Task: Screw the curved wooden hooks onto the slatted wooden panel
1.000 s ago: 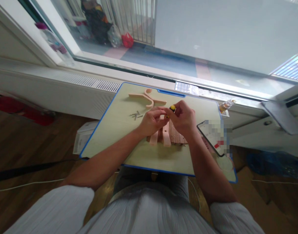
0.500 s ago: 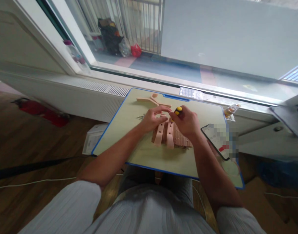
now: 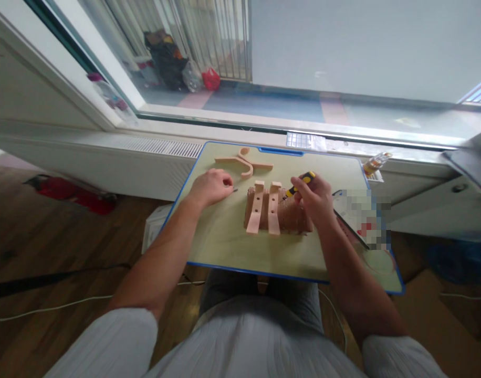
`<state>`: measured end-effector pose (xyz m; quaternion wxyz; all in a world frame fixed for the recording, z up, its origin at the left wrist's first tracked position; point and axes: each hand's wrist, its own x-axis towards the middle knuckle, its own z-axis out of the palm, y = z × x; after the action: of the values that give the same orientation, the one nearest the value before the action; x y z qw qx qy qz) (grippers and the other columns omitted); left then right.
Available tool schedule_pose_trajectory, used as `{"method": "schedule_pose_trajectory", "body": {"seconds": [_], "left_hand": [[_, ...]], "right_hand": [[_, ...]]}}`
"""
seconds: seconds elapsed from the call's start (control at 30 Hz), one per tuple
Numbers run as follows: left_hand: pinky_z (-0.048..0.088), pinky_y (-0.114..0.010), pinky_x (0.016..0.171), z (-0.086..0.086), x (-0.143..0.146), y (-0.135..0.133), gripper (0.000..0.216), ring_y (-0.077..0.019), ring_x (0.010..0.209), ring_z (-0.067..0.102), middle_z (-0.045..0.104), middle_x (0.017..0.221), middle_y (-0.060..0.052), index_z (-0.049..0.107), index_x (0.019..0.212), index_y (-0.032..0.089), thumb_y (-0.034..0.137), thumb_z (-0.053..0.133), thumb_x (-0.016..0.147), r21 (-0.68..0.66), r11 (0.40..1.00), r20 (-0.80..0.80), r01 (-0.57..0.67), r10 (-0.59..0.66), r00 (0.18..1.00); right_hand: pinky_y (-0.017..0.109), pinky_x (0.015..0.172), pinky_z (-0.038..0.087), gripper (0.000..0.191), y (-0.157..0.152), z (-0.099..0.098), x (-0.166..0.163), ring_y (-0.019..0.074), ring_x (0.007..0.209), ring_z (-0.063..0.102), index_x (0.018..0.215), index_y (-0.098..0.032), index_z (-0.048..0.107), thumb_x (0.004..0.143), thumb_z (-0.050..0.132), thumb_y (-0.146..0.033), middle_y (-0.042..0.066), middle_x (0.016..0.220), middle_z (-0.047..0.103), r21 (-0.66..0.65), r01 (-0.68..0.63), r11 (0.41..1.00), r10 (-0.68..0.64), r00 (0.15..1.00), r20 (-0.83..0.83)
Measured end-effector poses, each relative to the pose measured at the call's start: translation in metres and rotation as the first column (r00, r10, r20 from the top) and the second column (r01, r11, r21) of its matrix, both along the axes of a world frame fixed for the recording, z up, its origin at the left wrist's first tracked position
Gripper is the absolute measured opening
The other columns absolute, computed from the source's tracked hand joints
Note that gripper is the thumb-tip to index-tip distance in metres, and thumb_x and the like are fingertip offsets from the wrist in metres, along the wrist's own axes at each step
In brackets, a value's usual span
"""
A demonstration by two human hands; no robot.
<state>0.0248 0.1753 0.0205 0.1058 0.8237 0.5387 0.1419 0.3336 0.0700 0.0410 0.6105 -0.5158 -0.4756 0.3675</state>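
Observation:
A wooden assembly (image 3: 278,212) with two pale slats lies in the middle of a blue-edged lap board (image 3: 225,236). My right hand (image 3: 315,197) is closed round a yellow-and-black screwdriver (image 3: 301,184), whose tip points at the assembly's right slat. My left hand (image 3: 211,186) rests on the board to the left of the assembly, fingers curled over small metal screws (image 3: 234,190). Whether it grips one I cannot make out.
A curved wooden piece (image 3: 244,160) lies at the board's far edge. A phone (image 3: 356,218) lies on the right of the board. Behind runs a window sill (image 3: 343,147) with a small bottle (image 3: 375,164). Cables cross the wooden floor (image 3: 47,247).
My left hand has left the assembly and moved left to the screws. My right hand with the screwdriver has shifted right, so the assembly now lies uncovered.

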Motion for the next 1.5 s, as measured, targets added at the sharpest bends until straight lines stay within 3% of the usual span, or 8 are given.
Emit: {"method": "schedule_pose_trajectory", "body": {"seconds": [0.23, 0.37, 0.43, 0.5, 0.6, 0.7, 0.83, 1.5], "left_hand": [[0.050, -0.042, 0.083, 0.009, 0.030, -0.009, 0.010, -0.0332, 0.100, 0.074, 0.083, 0.098, -0.012, 0.081, 0.081, 0.023, 0.029, 0.073, 0.085, 0.059, 0.995, -0.299, 0.086, -0.064, 0.952], [0.048, -0.041, 0.080, 0.016, 0.038, -0.006, 0.008, -0.0327, 0.091, 0.074, 0.082, 0.091, -0.013, 0.076, 0.072, 0.021, 0.026, 0.078, 0.078, 0.031, 0.997, -0.338, 0.068, -0.054, 0.940], [0.047, -0.040, 0.075, 0.020, 0.037, -0.008, 0.008, -0.0293, 0.081, 0.072, 0.081, 0.087, -0.011, 0.077, 0.074, 0.021, 0.027, 0.079, 0.078, 0.022, 1.000, -0.204, 0.017, -0.012, 0.979], [0.047, -0.036, 0.069, 0.023, 0.037, -0.014, 0.008, -0.0232, 0.072, 0.068, 0.078, 0.081, -0.007, 0.077, 0.079, 0.021, 0.029, 0.080, 0.078, -0.022, 1.000, 0.114, -0.015, 0.018, 0.993], [0.043, -0.028, 0.059, 0.026, 0.044, -0.034, 0.012, -0.0149, 0.064, 0.059, 0.071, 0.074, -0.002, 0.074, 0.082, 0.019, 0.029, 0.079, 0.080, -0.124, 0.981, 0.579, 0.152, -0.053, 0.814], [0.040, -0.025, 0.055, 0.027, 0.062, -0.056, 0.008, -0.0113, 0.061, 0.053, 0.064, 0.070, 0.001, 0.073, 0.083, 0.018, 0.024, 0.078, 0.079, -0.188, 0.914, 0.698, 0.360, -0.133, 0.703], [0.038, -0.024, 0.057, 0.024, 0.084, -0.071, 0.005, -0.0106, 0.064, 0.052, 0.062, 0.072, 0.001, 0.074, 0.081, 0.017, 0.022, 0.075, 0.083, -0.176, 0.852, 0.696, 0.493, -0.246, 0.674], [0.040, -0.028, 0.058, 0.014, 0.086, -0.068, 0.014, -0.0145, 0.061, 0.059, 0.075, 0.071, 0.002, 0.090, 0.095, 0.027, 0.031, 0.081, 0.083, -0.179, 0.902, 0.408, 0.393, -0.295, 0.864]], "right_hand": [[0.027, 0.045, 0.038, 0.041, 0.003, -0.015, 0.005, 0.0108, 0.044, 0.049, 0.083, -0.025, 0.066, 0.085, 0.090, -0.058, -0.009, 0.056, 0.059, -0.039, -0.001, 0.999, -0.001, 1.000, -0.031], [0.027, 0.044, 0.038, 0.040, 0.002, -0.013, 0.004, 0.0112, 0.044, 0.051, 0.083, -0.025, 0.066, 0.085, 0.090, -0.057, -0.008, 0.057, 0.059, -0.052, -0.005, 0.999, 0.003, 0.999, -0.035], [0.027, 0.044, 0.039, 0.040, 0.001, -0.012, 0.004, 0.0115, 0.045, 0.052, 0.083, -0.026, 0.066, 0.085, 0.090, -0.058, -0.008, 0.058, 0.060, -0.051, -0.003, 0.999, 0.001, 0.999, -0.039], [0.027, 0.044, 0.041, 0.040, 0.000, -0.010, 0.004, 0.0113, 0.045, 0.052, 0.082, -0.026, 0.066, 0.085, 0.090, -0.058, -0.008, 0.058, 0.059, -0.045, 0.000, 0.999, -0.002, 0.999, -0.044], [0.027, 0.044, 0.041, 0.041, -0.001, -0.008, 0.004, 0.0109, 0.044, 0.052, 0.082, -0.026, 0.065, 0.086, 0.090, -0.059, -0.009, 0.056, 0.057, -0.034, -0.016, 0.999, 0.014, 0.999, -0.041], [0.026, 0.043, 0.038, 0.044, -0.001, -0.009, 0.004, 0.0107, 0.044, 0.050, 0.082, -0.026, 0.064, 0.087, 0.089, -0.062, -0.009, 0.056, 0.056, -0.039, -0.038, 0.999, 0.037, 0.999, -0.029], [0.026, 0.044, 0.037, 0.048, 0.000, -0.011, 0.005, 0.0109, 0.046, 0.050, 0.081, -0.026, 0.064, 0.084, 0.090, -0.066, -0.008, 0.056, 0.056, -0.051, -0.045, 0.998, 0.044, 0.999, -0.020], [0.029, 0.045, 0.043, 0.044, -0.007, -0.006, -0.001, 0.0113, 0.048, 0.053, 0.087, -0.028, 0.061, 0.092, 0.084, -0.066, -0.007, 0.066, 0.058, 0.045, -0.033, 0.998, 0.031, 0.999, 0.033]]}}
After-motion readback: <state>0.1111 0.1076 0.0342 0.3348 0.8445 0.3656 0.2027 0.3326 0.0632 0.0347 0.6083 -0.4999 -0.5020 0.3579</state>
